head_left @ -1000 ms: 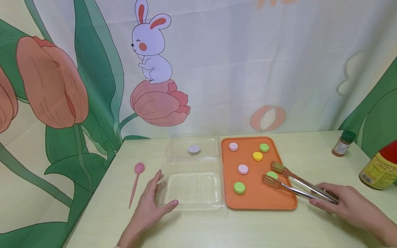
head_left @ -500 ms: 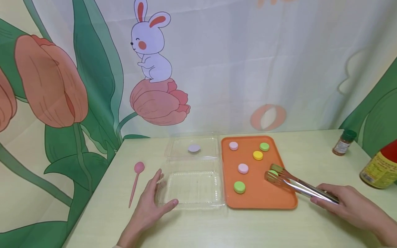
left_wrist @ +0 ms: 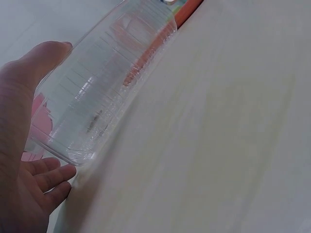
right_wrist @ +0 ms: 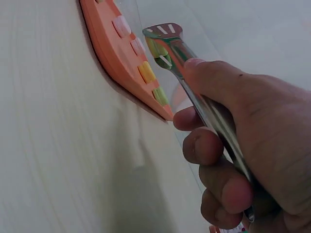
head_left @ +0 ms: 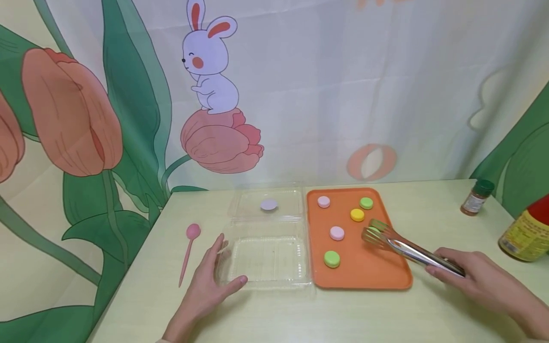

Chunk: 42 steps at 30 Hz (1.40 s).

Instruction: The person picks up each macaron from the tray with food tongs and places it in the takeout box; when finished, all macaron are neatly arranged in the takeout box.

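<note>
My right hand holds metal tongs with slotted heads, its fingers curled round the handle. Between the tong heads sits a green toy macaron; the right wrist view has it pinched there, off the orange tray. Other macarons lie on the tray: pink ones, a yellow one and green ones. With thumb and fingers spread, my left hand rests at the near left corner of a clear plastic box, its lid folded back. In the left wrist view the thumb lies along the box's rim.
A pink spoon lies to the left of the box. On the box's lid is a pale oval spot. At the right stand a small green-capped jar and a larger yellow-labelled bottle. A printed curtain hangs behind the table.
The tongs have closed round the green macaron and lifted it slightly, moving a little up and left. My left hand has stayed where it was.
</note>
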{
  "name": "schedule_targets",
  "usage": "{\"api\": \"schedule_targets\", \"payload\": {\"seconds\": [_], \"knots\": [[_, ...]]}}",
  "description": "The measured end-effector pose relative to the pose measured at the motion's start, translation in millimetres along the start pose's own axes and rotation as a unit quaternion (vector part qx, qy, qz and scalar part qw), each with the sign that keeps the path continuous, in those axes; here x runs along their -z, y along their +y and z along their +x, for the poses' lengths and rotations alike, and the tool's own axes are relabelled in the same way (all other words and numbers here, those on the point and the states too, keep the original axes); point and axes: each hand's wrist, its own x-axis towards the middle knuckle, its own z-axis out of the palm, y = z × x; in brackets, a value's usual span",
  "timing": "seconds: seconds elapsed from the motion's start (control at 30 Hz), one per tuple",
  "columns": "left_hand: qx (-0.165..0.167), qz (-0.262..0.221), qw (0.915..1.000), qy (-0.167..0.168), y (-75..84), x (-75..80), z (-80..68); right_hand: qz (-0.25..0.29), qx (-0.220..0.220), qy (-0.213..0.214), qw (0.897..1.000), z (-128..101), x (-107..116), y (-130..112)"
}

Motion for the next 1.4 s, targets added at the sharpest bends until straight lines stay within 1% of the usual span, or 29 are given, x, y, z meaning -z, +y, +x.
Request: {"api": "schedule_targets", "payload": {"seconds": [0.13, 0.27, 0.47, 0.67, 0.77, 0.9, 1.03, 1.23, 1.4], "knots": [[-0.003, 0.0, 1.0, -0.003, -0.4, 0.7, -1.0, 0.002, 0.022, 0.005, 1.0, 6.4, 2.5, -5.0], [-0.003, -0.003, 1.0, -0.002, -1.2, 1.9, -2.2, 0.007, 0.033, -0.005, 0.999, 17.6, 8.3, -16.9], [-0.001, -0.002, 1.0, 0.0, -2.2, 3.2, -2.5, 0.032, 0.056, -0.027, 0.998, 43.9, 14.8, -44.9], [-0.002, -0.004, 1.0, -0.001, -1.9, 3.5, -2.0, 0.05, 0.071, -0.058, 0.995, 74.4, 11.7, -80.0], [-0.002, -0.006, 1.0, -0.002, -2.2, 3.3, -1.1, 0.05, 0.084, -0.068, 0.993, 88.9, 8.1, -97.4], [-0.002, -0.006, 1.0, -0.001, -3.3, 3.0, -0.4, 0.055, 0.121, -0.062, 0.989, 108.0, -1.7, -117.2], [-0.008, -0.005, 1.0, 0.001, -4.2, 2.6, -0.4, 0.058, 0.147, -0.062, 0.986, 123.9, -12.6, -135.0], [-0.01, -0.002, 0.9999, 0.002, -3.5, 2.0, 0.2, 0.052, 0.172, -0.09, 0.98, 143.8, -25.5, -159.4], [-0.005, 0.001, 1.0, -0.001, -1.5, 1.0, 0.7, 0.052, 0.181, -0.116, 0.975, 154.8, -36.8, -173.5]]}}
